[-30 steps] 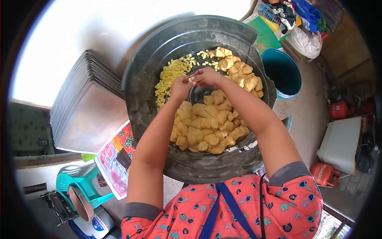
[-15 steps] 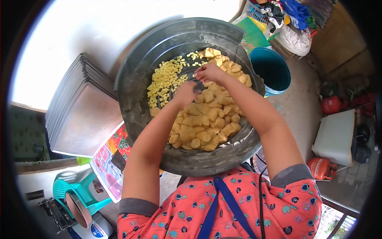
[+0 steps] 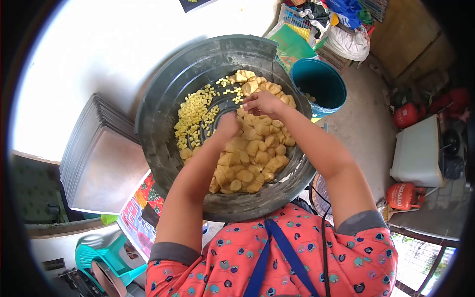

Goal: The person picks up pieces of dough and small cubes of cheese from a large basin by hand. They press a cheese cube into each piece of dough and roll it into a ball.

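Observation:
A large round black basin (image 3: 163, 168) holds a heap of tan dough pieces (image 3: 247, 168) and a scatter of small yellow cubes (image 3: 195, 110). My left hand (image 3: 229, 124) reaches down at the heap's left edge, beside the cubes; its fingers are hidden behind the back of the hand. Over the upper part of the dough is my right hand (image 3: 264, 104), its fingers bent and slightly apart, with nothing visible between them. Some loose cubes lie just beyond its fingertips.
A stack of metal trays (image 3: 106, 163) leans at the left, above a teal plastic chair (image 3: 111, 260). To the right stand a blue bucket (image 3: 319, 89), a white box-like appliance (image 3: 416, 151) and an orange gas cylinder (image 3: 403, 196). Bags and clutter fill the back right.
The view has shifted, so the basin sits lower and further left. My right hand's fingers have loosened from a pinch. My left hand has gone down, hiding its fingers.

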Motion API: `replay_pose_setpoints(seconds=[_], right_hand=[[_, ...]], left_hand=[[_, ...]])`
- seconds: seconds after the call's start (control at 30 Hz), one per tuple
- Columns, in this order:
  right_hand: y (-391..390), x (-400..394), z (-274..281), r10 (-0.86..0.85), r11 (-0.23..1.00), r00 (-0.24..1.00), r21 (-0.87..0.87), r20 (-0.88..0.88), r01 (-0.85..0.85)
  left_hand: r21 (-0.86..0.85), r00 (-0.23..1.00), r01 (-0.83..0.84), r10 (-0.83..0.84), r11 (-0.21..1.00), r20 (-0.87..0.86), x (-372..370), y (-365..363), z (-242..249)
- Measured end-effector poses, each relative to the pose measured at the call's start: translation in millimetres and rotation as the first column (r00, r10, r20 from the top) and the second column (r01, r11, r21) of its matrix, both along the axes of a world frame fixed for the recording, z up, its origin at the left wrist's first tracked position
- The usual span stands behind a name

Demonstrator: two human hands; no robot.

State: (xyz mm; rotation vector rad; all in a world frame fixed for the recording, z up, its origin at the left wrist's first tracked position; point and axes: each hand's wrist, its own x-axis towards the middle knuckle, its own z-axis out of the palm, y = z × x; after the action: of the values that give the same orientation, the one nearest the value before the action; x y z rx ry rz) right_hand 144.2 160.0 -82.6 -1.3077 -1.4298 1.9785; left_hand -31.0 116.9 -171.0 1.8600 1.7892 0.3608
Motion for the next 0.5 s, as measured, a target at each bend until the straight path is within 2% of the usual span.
replay_pose_setpoints(seconds=[0.07, 0.1, 0.17, 0.27, 0.37, 0.5], right_hand=[[-5, 0, 1, 0.008, 0.998, 0.999, -0.058, -0.051, -0.011], [-8, -3, 3, 0.017, 0.996, 0.997, -0.086, -0.076, -0.023], [-13, -12, 7, 0.023, 0.997, 0.993, -0.072, -0.12, -0.032], [-19, -26, 13, 0.027, 0.999, 0.992, 0.021, -0.127, -0.024], [-28, -37, 25, -0.038, 0.999, 0.989, 0.03, -0.139, 0.043], [-37, -43, 29, -0.037, 0.975, 0.996, 0.215, -0.085, 0.055]], left_hand=[[-0.041, 0.958, -0.114, 0.121, 0.993, 0.26, -8, -5, 36], [-0.077, 0.883, -0.167, 0.184, 0.983, 0.432, -11, -5, 42], [-0.171, 0.631, -0.252, 0.296, 0.953, 0.717, -19, -5, 52], [-0.172, 0.51, -0.273, 0.294, 0.947, 0.808, -18, -19, 85], [-0.207, 0.389, -0.273, 0.304, 0.94, 0.87, -18, -31, 97], [-0.291, 0.179, -0.197, 0.326, 0.936, 0.928, -25, -40, 101]])
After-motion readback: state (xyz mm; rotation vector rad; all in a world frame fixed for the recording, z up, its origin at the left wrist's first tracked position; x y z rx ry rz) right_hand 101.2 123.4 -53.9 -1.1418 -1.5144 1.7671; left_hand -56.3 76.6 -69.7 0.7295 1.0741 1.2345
